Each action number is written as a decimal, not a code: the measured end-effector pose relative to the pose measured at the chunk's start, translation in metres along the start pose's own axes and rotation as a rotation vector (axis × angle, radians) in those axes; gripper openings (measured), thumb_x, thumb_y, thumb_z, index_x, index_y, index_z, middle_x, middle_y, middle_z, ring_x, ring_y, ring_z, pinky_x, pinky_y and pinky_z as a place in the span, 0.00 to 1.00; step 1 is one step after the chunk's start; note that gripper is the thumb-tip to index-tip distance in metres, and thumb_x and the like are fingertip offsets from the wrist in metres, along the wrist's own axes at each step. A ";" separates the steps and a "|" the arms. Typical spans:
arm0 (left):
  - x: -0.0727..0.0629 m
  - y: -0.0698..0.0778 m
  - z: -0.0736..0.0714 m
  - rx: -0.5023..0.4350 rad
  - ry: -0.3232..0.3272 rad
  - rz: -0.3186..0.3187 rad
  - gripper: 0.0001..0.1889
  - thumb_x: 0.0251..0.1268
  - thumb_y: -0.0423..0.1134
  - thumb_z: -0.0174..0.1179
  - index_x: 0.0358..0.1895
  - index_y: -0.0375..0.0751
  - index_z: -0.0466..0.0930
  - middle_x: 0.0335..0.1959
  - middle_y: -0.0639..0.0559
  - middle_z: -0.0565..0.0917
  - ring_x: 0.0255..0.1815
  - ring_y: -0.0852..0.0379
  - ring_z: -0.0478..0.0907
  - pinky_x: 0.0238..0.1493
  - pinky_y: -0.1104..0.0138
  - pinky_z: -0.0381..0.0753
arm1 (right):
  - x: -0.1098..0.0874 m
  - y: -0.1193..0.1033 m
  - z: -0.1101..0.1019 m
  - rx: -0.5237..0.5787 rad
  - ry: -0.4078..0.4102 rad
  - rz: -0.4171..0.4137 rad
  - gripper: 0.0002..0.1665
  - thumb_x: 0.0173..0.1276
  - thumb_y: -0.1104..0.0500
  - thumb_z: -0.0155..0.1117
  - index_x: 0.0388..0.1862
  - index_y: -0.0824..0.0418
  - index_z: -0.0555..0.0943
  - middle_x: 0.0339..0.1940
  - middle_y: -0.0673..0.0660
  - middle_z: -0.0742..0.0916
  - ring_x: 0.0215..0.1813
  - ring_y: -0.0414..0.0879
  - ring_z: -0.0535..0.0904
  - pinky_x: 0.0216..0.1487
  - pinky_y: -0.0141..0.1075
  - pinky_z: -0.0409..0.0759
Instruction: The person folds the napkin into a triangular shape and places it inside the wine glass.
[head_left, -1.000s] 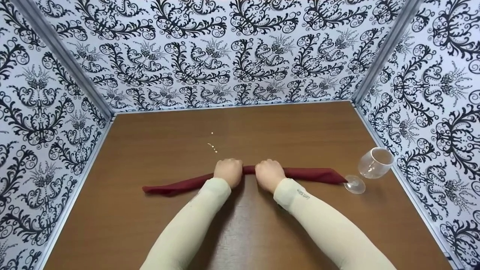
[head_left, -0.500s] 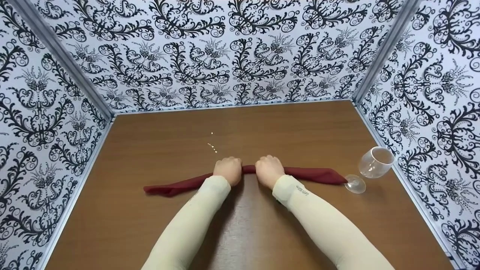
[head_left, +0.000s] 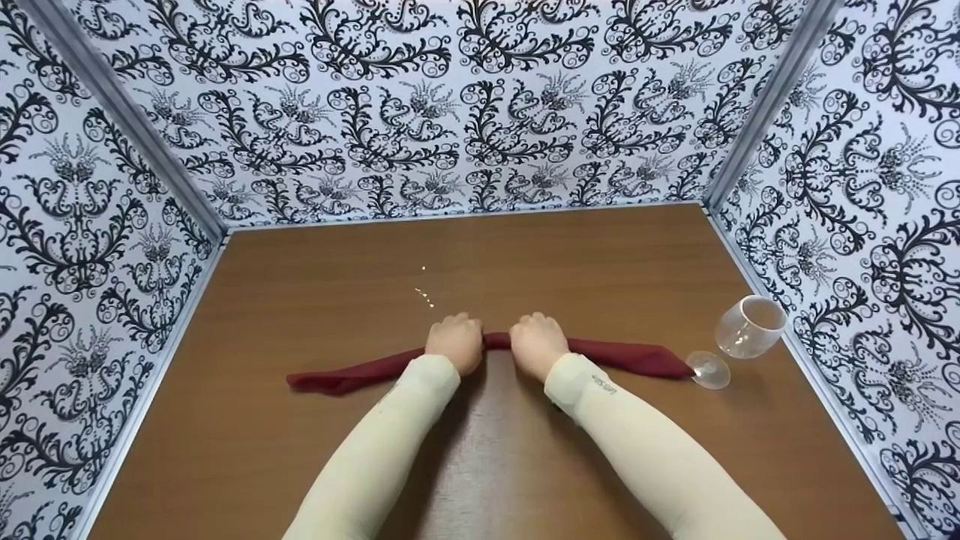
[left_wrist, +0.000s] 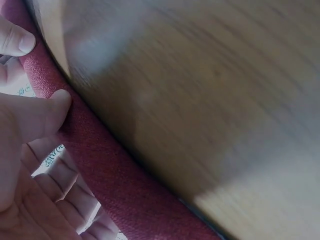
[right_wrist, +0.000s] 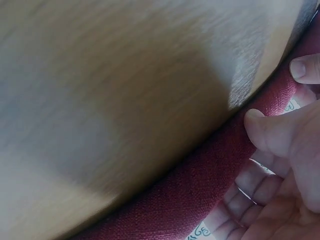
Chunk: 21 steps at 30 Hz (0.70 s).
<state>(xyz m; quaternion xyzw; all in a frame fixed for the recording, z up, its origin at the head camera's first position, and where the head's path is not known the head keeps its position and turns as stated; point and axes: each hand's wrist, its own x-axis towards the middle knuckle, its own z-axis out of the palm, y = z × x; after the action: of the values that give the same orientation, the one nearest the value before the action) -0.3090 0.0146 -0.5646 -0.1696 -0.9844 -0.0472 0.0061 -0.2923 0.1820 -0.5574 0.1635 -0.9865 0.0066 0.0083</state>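
Note:
A dark red cloth napkin (head_left: 630,355), rolled into a long narrow strip, runs from side to side on the table. Near its middle my left hand (head_left: 455,343) grips it. In the left wrist view the thumb (left_wrist: 61,104) presses on the cloth, with the other fingers on its far side. A short stretch of cloth away, my right hand (head_left: 538,346) holds the same strip. Its thumb (right_wrist: 255,121) lies on the near face of the roll in the right wrist view. Both ends of the strip extend loose beyond the hands.
A clear wine glass (head_left: 751,326) stands at the right, with the cloth's right tip at its foot (head_left: 709,370). The brown wooden table (head_left: 337,270) is bordered by patterned white panels (head_left: 465,112) at the back and both sides. Small light specks (head_left: 424,297) show beyond the left hand.
The cloth's right end has shifted slightly toward the person beside the glass foot. Both hands keep their grip in nearly the same place.

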 end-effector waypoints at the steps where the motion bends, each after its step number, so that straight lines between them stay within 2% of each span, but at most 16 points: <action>1: 0.000 0.000 0.000 0.000 -0.002 0.000 0.05 0.69 0.37 0.63 0.40 0.44 0.88 0.48 0.44 0.88 0.50 0.40 0.85 0.50 0.45 0.85 | 0.000 0.000 0.000 0.001 -0.003 0.001 0.13 0.75 0.64 0.57 0.39 0.63 0.89 0.43 0.62 0.89 0.50 0.62 0.83 0.55 0.54 0.83; 14: 0.001 0.000 0.003 0.022 -0.012 0.000 0.09 0.68 0.38 0.61 0.45 0.43 0.89 0.46 0.44 0.88 0.50 0.40 0.85 0.50 0.46 0.85 | -0.001 0.001 -0.002 -0.068 -0.011 -0.039 0.08 0.73 0.64 0.62 0.39 0.63 0.88 0.42 0.62 0.89 0.48 0.62 0.84 0.53 0.53 0.85; 21: 0.004 0.000 0.002 -0.019 -0.057 -0.018 0.09 0.69 0.38 0.60 0.45 0.41 0.88 0.47 0.43 0.88 0.52 0.39 0.85 0.51 0.44 0.84 | -0.001 0.002 -0.002 -0.063 -0.011 -0.048 0.07 0.72 0.64 0.63 0.38 0.64 0.88 0.40 0.62 0.89 0.47 0.62 0.84 0.51 0.53 0.85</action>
<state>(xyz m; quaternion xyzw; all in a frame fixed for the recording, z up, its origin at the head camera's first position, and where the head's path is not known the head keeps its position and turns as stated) -0.3126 0.0156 -0.5665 -0.1619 -0.9852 -0.0517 -0.0242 -0.2917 0.1846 -0.5555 0.1866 -0.9821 -0.0258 0.0080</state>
